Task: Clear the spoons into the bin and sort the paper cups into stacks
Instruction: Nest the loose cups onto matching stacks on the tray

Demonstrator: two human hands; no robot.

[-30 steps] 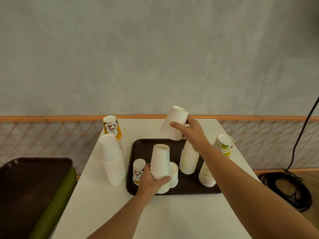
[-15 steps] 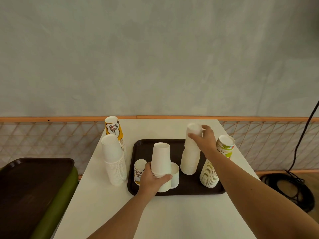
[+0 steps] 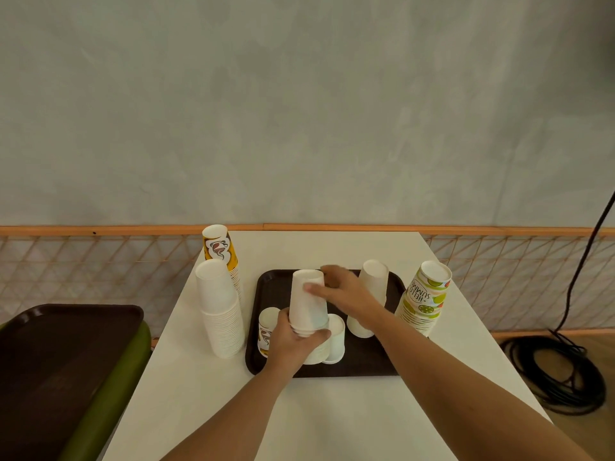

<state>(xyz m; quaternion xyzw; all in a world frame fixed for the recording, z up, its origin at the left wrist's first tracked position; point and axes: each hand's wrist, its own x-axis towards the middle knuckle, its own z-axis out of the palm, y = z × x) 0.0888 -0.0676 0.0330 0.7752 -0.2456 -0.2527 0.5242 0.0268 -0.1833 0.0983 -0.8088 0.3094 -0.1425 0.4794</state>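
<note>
Two hands at cup stack (image 3: 307, 302) | left hand (image 3: 294, 344) clamped round base | right hand (image 3: 349, 294) at top (blurred, grip unclear)

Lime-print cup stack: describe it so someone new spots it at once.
On the white table sits a dark brown tray. Just off the tray's right edge, on the table top, stands a stack of upside-down cups. It alone carries green lime slices and the words HELLO SUMMER; the plain white stack and the yellow stack stand left of the tray.
</note>
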